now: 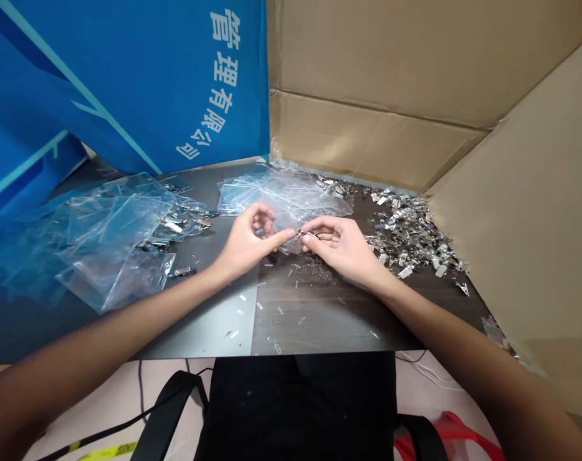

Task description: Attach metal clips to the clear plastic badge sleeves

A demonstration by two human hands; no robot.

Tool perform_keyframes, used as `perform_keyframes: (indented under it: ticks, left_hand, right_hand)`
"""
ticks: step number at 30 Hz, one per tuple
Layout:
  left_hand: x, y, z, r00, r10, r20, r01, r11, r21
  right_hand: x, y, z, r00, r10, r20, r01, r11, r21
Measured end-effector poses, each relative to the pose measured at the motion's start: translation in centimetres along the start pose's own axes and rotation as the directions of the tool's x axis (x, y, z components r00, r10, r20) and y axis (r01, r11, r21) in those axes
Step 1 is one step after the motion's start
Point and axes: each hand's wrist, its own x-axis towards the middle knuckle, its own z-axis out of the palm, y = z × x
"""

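My left hand (253, 238) is closed on a clear plastic badge sleeve (284, 221), which shows behind its thumb and fingers. My right hand (342, 246) pinches a small metal clip (300, 234), mostly covered by the fingertips. The two hands meet at the sleeve's edge, above the dark tabletop. Just beyond them lies a pile of flat clear sleeves (314, 195). To the right of my right hand spreads a heap of loose metal clips (406, 237).
Sleeves with clips attached (122, 224) are piled at the left. Small clear scraps (280, 310) lie scattered on the table (319, 326) near its front edge. A blue printed panel (166, 77) and a cardboard wall (377, 134) stand behind; a pale board (535, 192) bounds the right.
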Motion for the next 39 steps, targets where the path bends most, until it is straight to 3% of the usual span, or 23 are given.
perform_keyframes:
  ticks: [5, 12, 17, 25, 39]
  left_hand:
    - [-0.3, 0.2, 0.1, 0.994, 0.089, -0.062, -0.082, 0.991, 0.105]
    - [-0.5, 0.0, 0.2, 0.987, 0.124, -0.099, -0.114, 0.988, 0.109]
    - [-0.6, 0.0, 0.1, 0.987, 0.136, -0.09, -0.123, 0.983, 0.136]
    - [-1.1, 0.6, 0.3, 0.985, 0.157, -0.065, -0.143, 0.973, 0.18]
    - [-1.3, 0.7, 0.5, 0.992, 0.126, 0.032, -0.129, 0.985, 0.115]
  right_hand:
    - [-0.1, -0.1, 0.0, 0.999, -0.007, 0.037, 0.006, 1.0, 0.003]
    - [-0.2, -0.2, -0.1, 0.999, -0.027, 0.033, 0.028, 0.999, -0.031]
    - [-0.3, -0.2, 0.0, 0.999, -0.047, 0.026, 0.048, 0.998, -0.048]
    - [-0.7, 0.1, 0.3, 0.984, -0.166, -0.064, 0.14, 0.946, -0.293]
    - [-1.1, -1.0, 0.4, 0.962, -0.26, -0.083, 0.208, 0.896, -0.393]
